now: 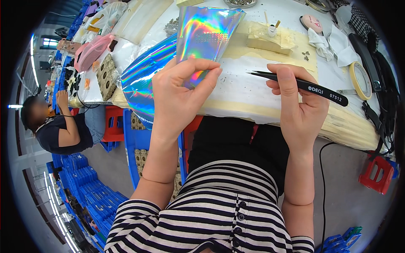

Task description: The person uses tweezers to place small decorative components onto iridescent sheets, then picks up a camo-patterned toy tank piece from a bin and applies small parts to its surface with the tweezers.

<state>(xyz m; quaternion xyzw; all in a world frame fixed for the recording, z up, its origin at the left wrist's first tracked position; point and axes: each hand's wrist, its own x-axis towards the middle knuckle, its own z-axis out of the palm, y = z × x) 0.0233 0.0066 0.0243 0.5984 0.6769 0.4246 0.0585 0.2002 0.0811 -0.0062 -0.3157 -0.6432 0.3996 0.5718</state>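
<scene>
A: What is the right hand (301, 90) doing?
B: Gripping black tweezers (318, 89), their points aimed left at the other hand. A hold that far back probably leaves the slim tips free for fine work.
A: And the left hand (177, 90)?
B: Thumb and forefinger are pinched closed at the tips, just beside the tweezer points. Anything tiny between them, I can't tell.
A: How are the arms set?
B: Both forearms rise from the table's near edge, elbows low, hands raised above the work; likely it steadies them and keeps both tips in view.
A: What's beneath?
B: White paper (240, 100) with small specks on it, perhaps laid pale so little bits show up.
A: Beyond that?
B: Shiny film (201, 46) spreads behind the left hand; whether the fingers touch it, I can't tell. Farther back, a pale block (268, 41) bears a small bottle (272, 30), perhaps put there to stay within reach but out of the way.
</scene>
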